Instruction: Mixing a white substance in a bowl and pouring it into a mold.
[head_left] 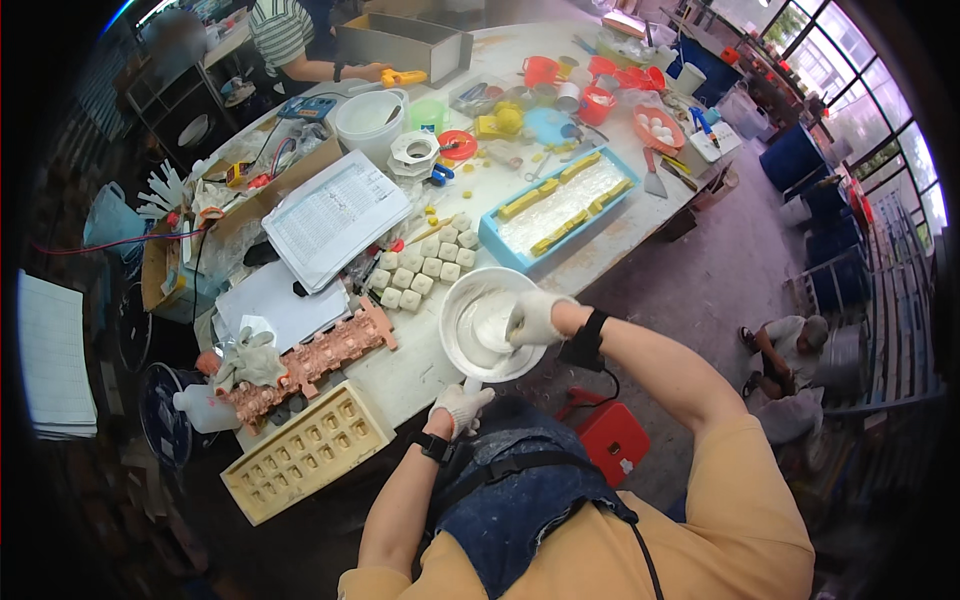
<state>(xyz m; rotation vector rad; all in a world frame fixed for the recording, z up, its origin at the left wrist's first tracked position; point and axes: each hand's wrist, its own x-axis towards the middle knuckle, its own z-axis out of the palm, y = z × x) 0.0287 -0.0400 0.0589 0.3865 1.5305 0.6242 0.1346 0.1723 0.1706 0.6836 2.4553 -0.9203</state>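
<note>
A white bowl [457, 305] holding white paste sits at the near edge of the worktable [420, 365]. My right hand [531, 318], in a white glove, reaches into the bowl with its fingers closed on something I cannot make out in the paste. My left hand [461, 406], also gloved, grips the bowl's handle at its near rim. Several small white cast blocks [425, 265] lie just beyond the bowl.
A blue tray [557, 208] with white filling and yellow pieces lies beyond the bowl. A cream mould with square cavities [305, 452] and a copper-coloured mould [320, 357] sit to the left. Papers [335, 215], cups and tools crowd the table. One person sits at the far end, another crouches on the floor at right.
</note>
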